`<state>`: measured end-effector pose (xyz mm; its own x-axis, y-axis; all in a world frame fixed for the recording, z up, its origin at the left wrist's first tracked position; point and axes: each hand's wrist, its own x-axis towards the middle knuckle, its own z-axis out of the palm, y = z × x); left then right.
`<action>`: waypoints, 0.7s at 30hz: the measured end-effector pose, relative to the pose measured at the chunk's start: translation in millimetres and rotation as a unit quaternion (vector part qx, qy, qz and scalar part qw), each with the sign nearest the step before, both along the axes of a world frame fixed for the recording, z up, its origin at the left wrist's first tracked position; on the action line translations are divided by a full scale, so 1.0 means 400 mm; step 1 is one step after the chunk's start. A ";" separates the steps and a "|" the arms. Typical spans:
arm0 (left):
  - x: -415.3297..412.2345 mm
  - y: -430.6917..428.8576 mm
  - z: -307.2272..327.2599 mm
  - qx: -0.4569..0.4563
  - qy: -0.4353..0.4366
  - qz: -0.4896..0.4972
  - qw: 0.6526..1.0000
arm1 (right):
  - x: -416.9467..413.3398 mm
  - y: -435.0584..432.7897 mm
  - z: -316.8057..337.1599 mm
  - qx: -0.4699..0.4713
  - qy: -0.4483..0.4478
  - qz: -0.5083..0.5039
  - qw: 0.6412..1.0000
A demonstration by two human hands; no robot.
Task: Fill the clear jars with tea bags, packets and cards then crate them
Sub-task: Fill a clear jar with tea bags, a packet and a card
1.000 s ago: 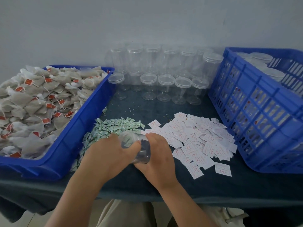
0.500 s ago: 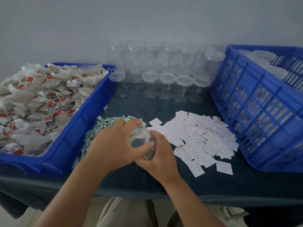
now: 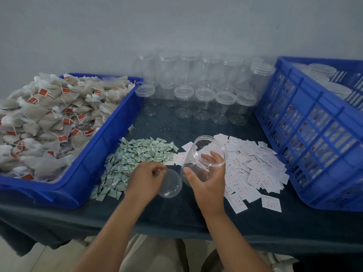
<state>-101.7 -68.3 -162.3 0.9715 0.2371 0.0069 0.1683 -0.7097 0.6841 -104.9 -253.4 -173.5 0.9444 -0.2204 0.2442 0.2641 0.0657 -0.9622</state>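
The open, empty clear plastic jar (image 3: 196, 152) is held above the near middle of the table, tilted with its mouth up and away from the person. The right hand (image 3: 208, 185) grips it round the lower body, thumb on the near side and fingers showing through the far wall. Its round clear lid (image 3: 170, 183) is off, just left of the jar's base and low over the table, pinched at the edge by the curled fingers of the left hand (image 3: 145, 177). The jar looks light and thin-walled, likely smooth and a little slippery, and apt to flex if squeezed. A wrap round the body, as now, seems the safest hold, leaving the mouth free for filling. Just behind the left hand lies a heap of small green packets (image 3: 137, 156), and under and to the right of the jar a spread of white cards (image 3: 253, 169) with red print too small to read. Gauzy tea bags (image 3: 49, 118) with red tags, lettering unreadable, fill the blue tray (image 3: 102, 146) at left. Rows of lidded empty jars (image 3: 204, 103) stand at the back, and the lattice-sided blue crate (image 3: 314, 134) at right holds lidded jars. All rest on a dark cloth-covered table (image 3: 176, 216).
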 end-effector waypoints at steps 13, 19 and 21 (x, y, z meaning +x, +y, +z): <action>-0.078 0.026 0.072 0.090 -0.237 -0.021 0.967 | -0.013 -0.013 -0.010 -0.114 0.023 0.098 0.988; 0.027 0.292 0.303 0.120 -0.213 0.072 0.967 | -0.006 -0.010 -0.025 -0.167 0.029 0.141 0.975; 0.093 0.393 0.341 0.174 -0.083 0.099 0.976 | -0.007 -0.006 -0.027 -0.165 0.027 0.144 0.975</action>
